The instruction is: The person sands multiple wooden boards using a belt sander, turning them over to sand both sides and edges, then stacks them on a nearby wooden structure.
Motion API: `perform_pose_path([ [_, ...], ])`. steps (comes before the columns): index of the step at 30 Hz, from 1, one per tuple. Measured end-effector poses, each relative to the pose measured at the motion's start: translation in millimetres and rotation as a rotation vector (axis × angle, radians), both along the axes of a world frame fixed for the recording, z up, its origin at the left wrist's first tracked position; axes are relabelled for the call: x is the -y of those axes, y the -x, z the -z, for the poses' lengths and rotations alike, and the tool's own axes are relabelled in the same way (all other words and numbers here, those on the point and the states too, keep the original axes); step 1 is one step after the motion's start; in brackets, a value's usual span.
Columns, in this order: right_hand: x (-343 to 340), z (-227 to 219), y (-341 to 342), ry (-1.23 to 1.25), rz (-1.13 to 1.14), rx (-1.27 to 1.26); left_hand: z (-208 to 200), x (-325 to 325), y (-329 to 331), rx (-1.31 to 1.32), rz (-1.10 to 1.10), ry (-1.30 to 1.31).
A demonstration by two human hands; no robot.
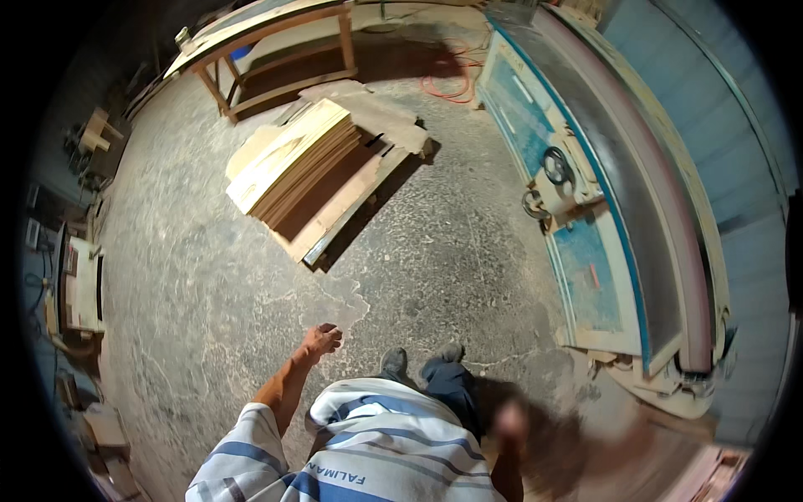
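Observation:
My left hand (323, 339) hangs over the concrete floor in front of my body, fingers loosely bent and a little apart, with nothing seen in it. My right hand (510, 418) is low beside my right leg, smeared by motion, so its fingers cannot be made out. Neither hand touches anything that I can see. Ahead of the left hand, a stack of pale wooden boards (293, 155) lies on a low pallet (335, 219) partly covered by brown cardboard (385, 117).
A long machine (552, 159) with blue-and-white panels and black handwheels (556, 166) runs along the right. At the far left stands a wooden workbench (276, 42). An orange cable (447, 90) lies on the floor. Benches and wood pieces (84, 284) line the left wall.

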State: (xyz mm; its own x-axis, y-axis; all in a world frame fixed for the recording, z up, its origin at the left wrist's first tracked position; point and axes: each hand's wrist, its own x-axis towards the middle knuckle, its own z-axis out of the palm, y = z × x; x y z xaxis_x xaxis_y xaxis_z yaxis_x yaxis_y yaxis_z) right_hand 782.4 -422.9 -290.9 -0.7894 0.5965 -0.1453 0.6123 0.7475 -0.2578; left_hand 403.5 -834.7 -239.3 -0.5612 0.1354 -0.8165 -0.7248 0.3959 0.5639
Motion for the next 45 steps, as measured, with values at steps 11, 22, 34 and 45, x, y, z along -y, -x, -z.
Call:
perform_pose_path([
  [11,-123.7,44.8,209.7,0.152,-0.121,0.235,-45.2,-51.6,40.8,-0.074,-0.308,0.028],
  [22,-134.7,-90.4,495.1,0.815,0.334,-0.001,-61.4,-76.3,54.9,-0.109,-0.611,-0.014],
  [34,-81.2,-13.1,643.4,0.731,0.078,0.15,-6.9,-14.5,195.1,-0.012,-0.84,-0.107],
  [45,-15.3,-46.5,818.0,0.944,0.113,0.178,-11.9,14.4,315.6,-0.123,-0.906,-0.075],
])
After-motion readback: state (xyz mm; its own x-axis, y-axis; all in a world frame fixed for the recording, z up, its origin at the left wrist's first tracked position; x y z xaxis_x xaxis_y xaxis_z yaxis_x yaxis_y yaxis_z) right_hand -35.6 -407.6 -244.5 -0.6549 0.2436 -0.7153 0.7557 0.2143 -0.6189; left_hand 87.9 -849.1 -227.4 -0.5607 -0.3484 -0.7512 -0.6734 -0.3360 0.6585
